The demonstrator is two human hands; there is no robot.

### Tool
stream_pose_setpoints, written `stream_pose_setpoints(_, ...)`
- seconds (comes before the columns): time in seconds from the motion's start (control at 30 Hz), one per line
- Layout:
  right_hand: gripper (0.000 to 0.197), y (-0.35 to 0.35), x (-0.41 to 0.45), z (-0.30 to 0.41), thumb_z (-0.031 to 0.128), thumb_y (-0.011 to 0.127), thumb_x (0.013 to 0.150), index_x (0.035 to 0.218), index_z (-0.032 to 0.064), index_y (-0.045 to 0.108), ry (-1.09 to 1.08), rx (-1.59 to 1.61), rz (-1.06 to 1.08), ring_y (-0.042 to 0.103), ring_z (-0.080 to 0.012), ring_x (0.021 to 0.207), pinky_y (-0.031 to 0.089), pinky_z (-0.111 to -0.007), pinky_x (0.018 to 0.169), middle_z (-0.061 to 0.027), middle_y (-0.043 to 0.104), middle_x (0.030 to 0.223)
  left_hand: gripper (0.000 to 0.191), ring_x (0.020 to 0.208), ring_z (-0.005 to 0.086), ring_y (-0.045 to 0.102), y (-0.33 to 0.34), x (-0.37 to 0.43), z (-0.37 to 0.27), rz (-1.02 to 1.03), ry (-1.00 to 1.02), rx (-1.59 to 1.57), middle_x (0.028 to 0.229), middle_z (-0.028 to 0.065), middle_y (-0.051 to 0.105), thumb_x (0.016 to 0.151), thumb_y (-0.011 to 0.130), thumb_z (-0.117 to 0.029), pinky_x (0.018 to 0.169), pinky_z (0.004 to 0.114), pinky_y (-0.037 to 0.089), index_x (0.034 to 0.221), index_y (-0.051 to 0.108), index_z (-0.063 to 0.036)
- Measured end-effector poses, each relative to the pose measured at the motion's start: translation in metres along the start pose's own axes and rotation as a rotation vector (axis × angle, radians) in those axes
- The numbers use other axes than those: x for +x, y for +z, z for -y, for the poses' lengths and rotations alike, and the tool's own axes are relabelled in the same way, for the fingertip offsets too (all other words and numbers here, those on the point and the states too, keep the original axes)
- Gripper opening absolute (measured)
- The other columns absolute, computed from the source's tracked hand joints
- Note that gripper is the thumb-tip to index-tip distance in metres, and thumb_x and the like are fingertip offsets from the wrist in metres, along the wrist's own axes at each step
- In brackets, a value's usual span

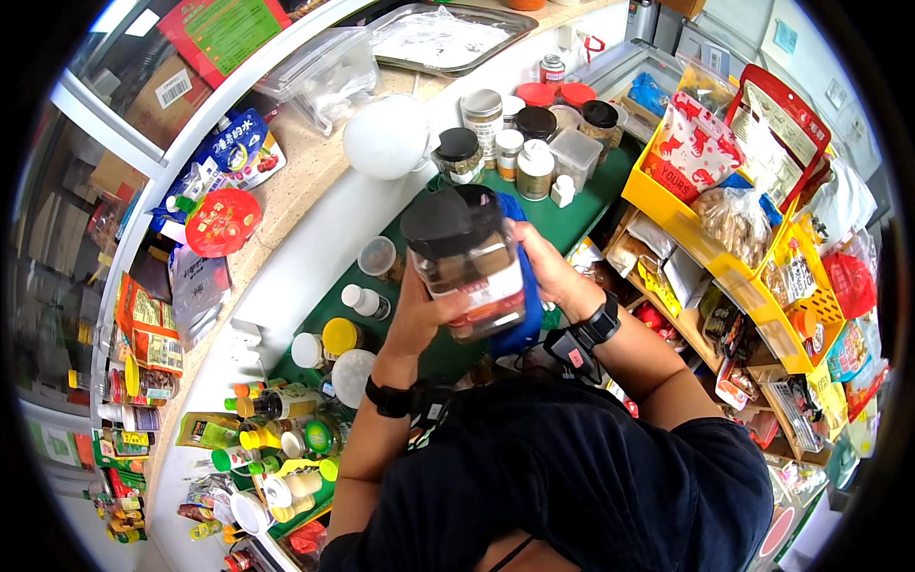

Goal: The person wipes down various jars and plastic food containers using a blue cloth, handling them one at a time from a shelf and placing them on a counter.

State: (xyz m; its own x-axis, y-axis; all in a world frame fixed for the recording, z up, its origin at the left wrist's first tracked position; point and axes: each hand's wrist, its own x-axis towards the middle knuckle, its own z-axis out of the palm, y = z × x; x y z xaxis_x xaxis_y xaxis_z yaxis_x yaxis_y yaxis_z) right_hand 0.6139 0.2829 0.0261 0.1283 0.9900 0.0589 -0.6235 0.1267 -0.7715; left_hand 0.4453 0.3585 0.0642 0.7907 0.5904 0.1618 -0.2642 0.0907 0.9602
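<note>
A large clear plastic jar [486, 275] with a black lid and brown contents is tilted between my hands, above a green surface [443, 350]. My left hand [418, 307] grips its near left side, thumb across the label. At the jar's right side, my right hand [547, 264] holds a blue cloth [525, 286] against it; part of the fingers is hidden behind the cloth. Beyond the jar stands a smaller jar with a black lid [459, 154]. To the left are a white pill bottle [366, 302] and a small round tub [379, 256].
Jars, tubs and bottles [535, 170] crowd the far end of the green surface. More bottles [286, 402] stand at the lower left. A yellow bin [686, 222] of packaged food is at the right, over wooden shelves. A stone ledge [307, 179] with pouches runs along the left.
</note>
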Motion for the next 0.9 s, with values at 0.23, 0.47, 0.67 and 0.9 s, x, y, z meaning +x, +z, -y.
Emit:
stream_pose_setpoints(0.23,0.045,0.007,-0.007,0.01,0.034,0.043,0.093,0.124,0.0027,0.047,-0.045,-0.044,-0.021,0.054,-0.0172,0.106,0.041,-0.031,0.094,-0.0084,0.055,0.12,0.073,0.112,0.0169,0.047,0.001,0.007,-0.007,0.065,-0.058,-0.051,0.124,0.0074,0.046,0.074,0.062,-0.009,0.095,0.031,0.038,0.136,0.025,-0.0048)
stream_pose_setpoints(0.47,0.043,0.01,-0.007,0.001,0.03,0.046,0.093,0.125,0.0025,0.046,-0.185,-0.098,-0.089,0.052,-0.0157,0.106,0.041,-0.031,0.094,-0.0071,0.054,0.12,0.069,0.105,0.0158,0.051,0.006,0.006,0.006,-0.042,0.082,-0.023,0.115,0.0077,0.051,0.072,0.074,-0.015,0.093,0.031,0.04,0.127,0.034,-0.0029)
stream_pose_setpoints(0.67,0.043,-0.011,-0.003,-0.012,0.035,0.043,0.093,0.124,0.0062,0.048,0.082,0.34,-0.086,0.055,-0.0224,0.107,0.044,-0.038,0.093,-0.0105,0.055,0.121,0.071,0.103,0.0158,0.052,0.015,0.015,0.018,-0.076,0.123,-0.065,0.114,0.008,0.052,0.071,0.076,-0.018,0.092,0.03,0.041,0.127,0.035,-0.0028)
stream_pose_setpoints(0.9,0.064,-0.007,-0.004,-0.014,0.053,0.042,0.089,0.133,0.0064,0.039,0.081,0.702,0.064,0.048,-0.0268,0.117,0.036,-0.041,0.101,-0.0121,0.047,0.131,0.073,0.106,0.0168,0.05,0.017,0.031,0.037,-0.19,0.255,-0.081,0.118,0.0083,0.048,0.072,0.076,-0.018,0.094,0.031,0.039,0.129,0.032,-0.0034)
